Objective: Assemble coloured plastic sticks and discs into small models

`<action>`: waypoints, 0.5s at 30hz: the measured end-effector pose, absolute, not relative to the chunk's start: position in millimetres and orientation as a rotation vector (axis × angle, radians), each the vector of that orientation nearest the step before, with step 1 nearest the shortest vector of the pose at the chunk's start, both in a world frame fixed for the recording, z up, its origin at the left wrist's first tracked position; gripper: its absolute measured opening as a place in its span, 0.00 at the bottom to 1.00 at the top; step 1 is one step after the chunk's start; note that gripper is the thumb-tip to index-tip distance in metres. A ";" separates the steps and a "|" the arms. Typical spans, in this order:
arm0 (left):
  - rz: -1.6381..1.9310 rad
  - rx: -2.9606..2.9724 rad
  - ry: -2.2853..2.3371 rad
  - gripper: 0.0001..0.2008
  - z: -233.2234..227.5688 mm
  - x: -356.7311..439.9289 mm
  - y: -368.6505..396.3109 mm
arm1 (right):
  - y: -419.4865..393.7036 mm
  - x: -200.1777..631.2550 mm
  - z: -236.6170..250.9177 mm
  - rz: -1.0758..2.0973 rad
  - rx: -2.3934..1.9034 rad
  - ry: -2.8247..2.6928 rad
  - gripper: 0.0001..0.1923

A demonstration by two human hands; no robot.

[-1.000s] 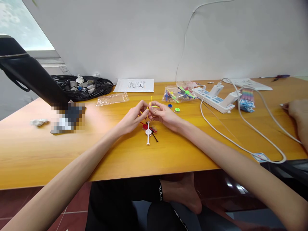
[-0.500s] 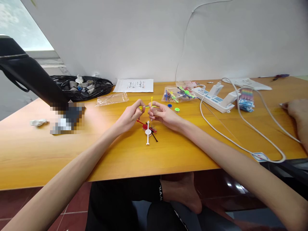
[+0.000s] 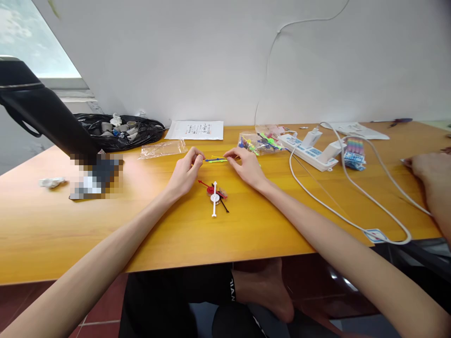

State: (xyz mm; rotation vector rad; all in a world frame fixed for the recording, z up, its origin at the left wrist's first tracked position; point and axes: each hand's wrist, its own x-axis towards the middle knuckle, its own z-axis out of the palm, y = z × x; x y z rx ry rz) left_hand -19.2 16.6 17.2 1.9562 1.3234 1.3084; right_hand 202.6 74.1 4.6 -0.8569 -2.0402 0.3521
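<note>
Head view, table [image 3: 169,239]: yellow-brown wood grain, back edge along the wall, near edge above the lap.
Left hand [image 3: 185,171]: over the table's middle, fingers curled well in, thumb against forefinger; cannot tell whether anything is held inside.
Right hand [image 3: 248,169]: facing the left across a gap, fingers bent, forefinger and thumb tips at the right end of the yellow pointer; cannot tell grip from mere touch.
Yellow pointer [image 3: 217,157]: between the hands, toward the table's back edge, partly behind the right fingertips.
Blue pointer [image 3: 211,160]: just beside the yellow, pointing toward the left fingertips.
Green piece [image 3: 221,161]: close against the blue.
White pointer [image 3: 214,199]: between hands and near edge, lying lengthwise toward that edge, round hub at mid-length.
Red pointer [image 3: 210,190]: partly under the white.
Black pointer [image 3: 224,205]: slanting out from the same pile.
Clear bag [image 3: 262,142]: near the back edge, coloured parts inside.
White envelope [image 3: 195,130]: at the back edge, printed.
Black plastic bag [image 3: 148,134]: back left corner area, grey and white bits within.
Power strip [image 3: 310,152]: right of the clear bag, two white plugs seated.
Co-worker's hand [image 3: 421,171]: at the table's right end.
</note>
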 end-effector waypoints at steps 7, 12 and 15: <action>1.271 1.956 1.329 0.13 13.7 -16.6 15.4 | 90.0 196.7 -1.5 0.297 -0.851 -2.141 0.09; 1.257 1.915 1.277 0.12 11.7 -15.6 16.0 | 94.9 199.9 -3.9 0.235 -0.886 -2.161 0.09; 1.288 1.765 1.102 0.11 10.7 -14.6 18.8 | 83.8 198.6 1.7 0.294 -0.852 -2.096 0.10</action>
